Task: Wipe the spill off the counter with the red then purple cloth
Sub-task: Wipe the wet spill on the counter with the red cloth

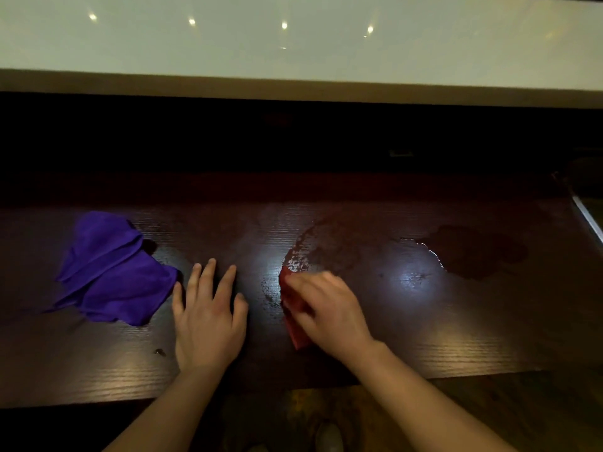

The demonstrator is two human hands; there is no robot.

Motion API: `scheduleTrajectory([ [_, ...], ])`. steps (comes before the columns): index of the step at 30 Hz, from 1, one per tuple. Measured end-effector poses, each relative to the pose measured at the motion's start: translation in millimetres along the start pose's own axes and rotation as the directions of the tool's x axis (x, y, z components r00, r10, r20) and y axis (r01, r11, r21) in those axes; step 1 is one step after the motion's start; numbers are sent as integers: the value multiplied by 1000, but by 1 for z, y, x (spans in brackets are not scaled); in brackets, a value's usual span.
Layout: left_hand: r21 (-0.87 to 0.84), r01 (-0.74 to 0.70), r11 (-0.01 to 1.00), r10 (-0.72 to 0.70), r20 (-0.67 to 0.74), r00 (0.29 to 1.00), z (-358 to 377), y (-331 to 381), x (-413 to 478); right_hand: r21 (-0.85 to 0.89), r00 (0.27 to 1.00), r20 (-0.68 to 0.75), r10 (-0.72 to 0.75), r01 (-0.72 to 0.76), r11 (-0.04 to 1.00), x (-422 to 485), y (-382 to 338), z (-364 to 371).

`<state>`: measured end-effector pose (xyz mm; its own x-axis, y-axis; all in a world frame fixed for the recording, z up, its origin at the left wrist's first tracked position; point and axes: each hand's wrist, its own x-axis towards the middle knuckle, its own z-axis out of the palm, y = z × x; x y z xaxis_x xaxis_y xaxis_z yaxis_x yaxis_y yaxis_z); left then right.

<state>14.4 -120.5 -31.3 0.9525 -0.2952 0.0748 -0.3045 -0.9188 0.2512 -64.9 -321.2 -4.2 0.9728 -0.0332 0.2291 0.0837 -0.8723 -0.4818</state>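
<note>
The dark wooden counter (pixel 424 337) carries a wet spill (pixel 470 252) at the right, with a smeared wet streak (pixel 306 246) near the middle. My right hand (pixel 329 308) presses on the red cloth (pixel 292 318), which shows only at the hand's left edge. The hand is blurred. My left hand (pixel 208 311) lies flat on the counter with fingers spread and holds nothing. Just left of it the crumpled purple cloth (pixel 111 272) lies on the counter, close to my little finger.
A raised pale ledge (pixel 293 53) with light reflections runs along the back, above a dark recess. A metal-edged object (pixel 587 216) sits at the far right. The counter's front edge (pixel 98 402) is near my forearms, with floor below.
</note>
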Motion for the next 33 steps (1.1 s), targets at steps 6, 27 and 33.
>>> scheduleTrajectory([
  [6,2,-8,1000,8,-16,1000,2,-1,0,673,803,20,596,-452,586,50,37,-43],
  [27,45,-26,999,26,-19,999,0,1,0,-409,877,50,477,-418,811,99,85,-30],
  [33,23,-18,1000,18,6,1000,-3,1,-1,-285,953,297,-55,144,948,27,-13,16],
])
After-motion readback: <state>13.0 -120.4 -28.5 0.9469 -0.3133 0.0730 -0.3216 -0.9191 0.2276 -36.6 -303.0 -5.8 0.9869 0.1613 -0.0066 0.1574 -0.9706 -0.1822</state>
